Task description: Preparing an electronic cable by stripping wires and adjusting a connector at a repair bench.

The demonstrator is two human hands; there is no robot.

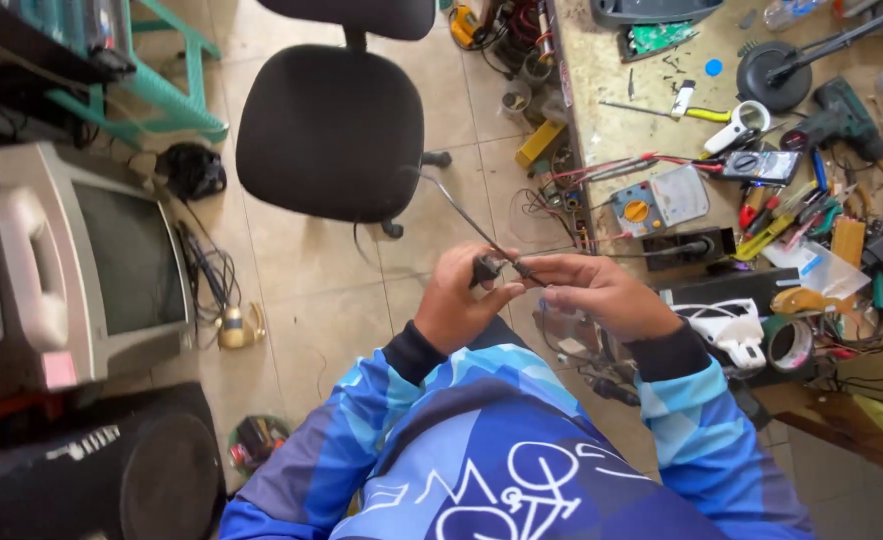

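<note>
Two hands meeting mid-scene: left hand (457, 305) fingers clamped on small black plug (487, 268), right hand (602, 295) fingers pinching its thin cable (462, 215), running far-left.

left hand (459, 305) and right hand (602, 292) pinching black plug (487, 268), office chair (330, 130) beyond

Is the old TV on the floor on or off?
Off, as far as shows: the TV's screen is dark grey, with no picture or glow. It sits tilted on the floor.

Workbench (612, 80) under scattered tools (792, 200)
</note>
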